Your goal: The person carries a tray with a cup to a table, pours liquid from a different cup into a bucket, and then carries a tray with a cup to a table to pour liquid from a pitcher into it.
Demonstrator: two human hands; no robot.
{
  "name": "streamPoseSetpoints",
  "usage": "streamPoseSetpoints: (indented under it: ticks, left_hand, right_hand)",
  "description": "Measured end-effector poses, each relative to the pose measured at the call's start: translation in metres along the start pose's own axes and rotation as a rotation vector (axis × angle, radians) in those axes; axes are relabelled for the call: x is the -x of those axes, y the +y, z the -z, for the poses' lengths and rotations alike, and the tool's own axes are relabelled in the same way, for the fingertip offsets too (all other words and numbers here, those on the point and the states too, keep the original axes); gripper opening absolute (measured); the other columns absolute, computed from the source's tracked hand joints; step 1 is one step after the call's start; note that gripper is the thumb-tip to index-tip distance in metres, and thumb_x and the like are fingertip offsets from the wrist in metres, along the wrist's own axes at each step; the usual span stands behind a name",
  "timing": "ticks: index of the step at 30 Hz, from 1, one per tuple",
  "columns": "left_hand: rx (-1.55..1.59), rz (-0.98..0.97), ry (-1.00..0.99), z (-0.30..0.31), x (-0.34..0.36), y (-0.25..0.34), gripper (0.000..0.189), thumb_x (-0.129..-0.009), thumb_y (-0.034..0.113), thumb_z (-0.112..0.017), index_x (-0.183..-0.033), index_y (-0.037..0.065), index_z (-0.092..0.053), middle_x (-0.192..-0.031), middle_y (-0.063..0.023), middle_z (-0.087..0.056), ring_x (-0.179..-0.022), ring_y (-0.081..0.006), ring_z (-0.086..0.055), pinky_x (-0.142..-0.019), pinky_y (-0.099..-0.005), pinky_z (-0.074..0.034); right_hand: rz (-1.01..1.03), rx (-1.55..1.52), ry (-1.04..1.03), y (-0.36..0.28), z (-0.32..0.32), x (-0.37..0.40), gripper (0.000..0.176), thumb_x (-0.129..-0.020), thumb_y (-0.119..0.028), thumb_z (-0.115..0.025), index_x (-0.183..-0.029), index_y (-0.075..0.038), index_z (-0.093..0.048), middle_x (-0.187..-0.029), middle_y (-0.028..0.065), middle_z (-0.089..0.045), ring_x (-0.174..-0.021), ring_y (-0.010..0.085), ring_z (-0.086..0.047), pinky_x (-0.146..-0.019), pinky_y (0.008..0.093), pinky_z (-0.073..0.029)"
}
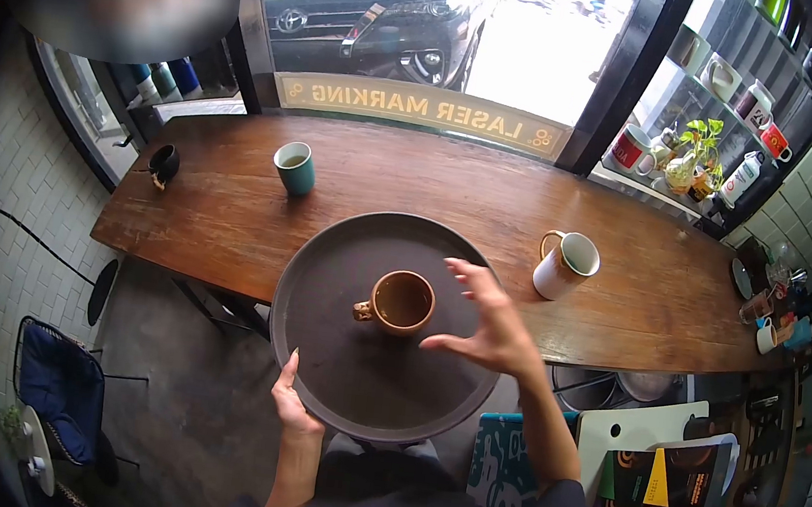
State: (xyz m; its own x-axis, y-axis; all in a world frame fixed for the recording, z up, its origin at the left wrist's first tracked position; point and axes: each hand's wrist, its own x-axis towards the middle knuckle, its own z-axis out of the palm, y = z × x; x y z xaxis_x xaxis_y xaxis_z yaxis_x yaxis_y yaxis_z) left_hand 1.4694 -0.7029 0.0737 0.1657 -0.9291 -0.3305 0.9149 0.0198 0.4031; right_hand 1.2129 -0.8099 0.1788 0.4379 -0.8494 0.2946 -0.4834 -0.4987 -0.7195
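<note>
My left hand (296, 398) grips the near-left rim of a round dark tray (353, 382), its thumb up over the edge. On the tray stands a brown mug (402, 303), upright, with its handle pointing left. Just right of that mug, my right hand (487, 326) hovers over the tray, thumb and fingers spread wide, apart from the mug. A white and brown mug (563, 267) stands on the wooden table to the right, and a green cup (294, 169) stands beyond the tray to the left. Farther left is a small black cup (164, 164).
The wooden table (649, 299) runs along a window, with the tray overlapping its near edge. Shelves (699, 106) of mugs and a plant stand at the right. A blue chair (64, 396) is at lower left; dark boxes (667, 499) lie at lower right.
</note>
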Motion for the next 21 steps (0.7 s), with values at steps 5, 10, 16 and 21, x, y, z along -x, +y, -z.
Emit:
streamPoseSetpoints:
  ticks: [5, 10, 16, 21]
  left_hand:
    - [0.026, 0.005, 0.005, 0.002, 0.003, 0.001, 0.036, -0.094, 0.025, -0.046, -0.118, 0.000, -0.055, -0.116, -0.0144, -0.061, -0.105, -0.0293, -0.060, -0.094, -0.0418, -0.047]
    - [0.048, 0.008, -0.021, 0.005, 0.005, 0.004, 0.036, -0.093, 0.025, -0.046, -0.118, 0.000, -0.055, -0.116, -0.0146, -0.061, -0.105, -0.0299, -0.060, -0.093, -0.0420, -0.047]
    - [0.040, 0.010, -0.001, 0.007, 0.010, 0.011, 0.037, -0.093, 0.024, -0.046, -0.120, 0.000, -0.054, -0.116, -0.0145, -0.061, -0.104, -0.0299, -0.060, -0.093, -0.0419, -0.047]
    - [0.002, -0.042, 0.074, 0.013, 0.017, 0.016, 0.033, -0.091, 0.022, -0.049, -0.117, 0.002, -0.057, -0.115, -0.0132, -0.062, -0.103, -0.0287, -0.061, -0.092, -0.0410, -0.048]
  right_hand:
    - [0.028, -0.006, -0.183, 0.003, -0.036, -0.020, 0.098, -0.059, -0.036, -0.086, -0.136, -0.001, -0.036, -0.129, 0.0213, -0.045, -0.122, 0.0374, -0.044, -0.104, 0.0418, -0.037]
    - [0.016, 0.014, -0.227, 0.006, -0.044, -0.034, 0.087, -0.058, -0.028, -0.085, -0.129, 0.000, -0.042, -0.121, 0.0198, -0.052, -0.116, 0.0331, -0.052, -0.099, 0.0389, -0.042]
    - [0.035, 0.012, -0.149, 0.013, -0.025, -0.045, 0.079, -0.053, -0.022, -0.083, -0.120, 0.002, -0.049, -0.117, 0.0215, -0.057, -0.112, 0.0334, -0.055, -0.096, 0.0391, -0.045]
    - [-0.059, 0.025, 0.014, 0.032, 0.009, -0.064, 0.075, -0.054, -0.021, -0.083, -0.117, 0.004, -0.051, -0.108, 0.0215, -0.063, -0.105, 0.0306, -0.061, -0.093, 0.0367, -0.048]
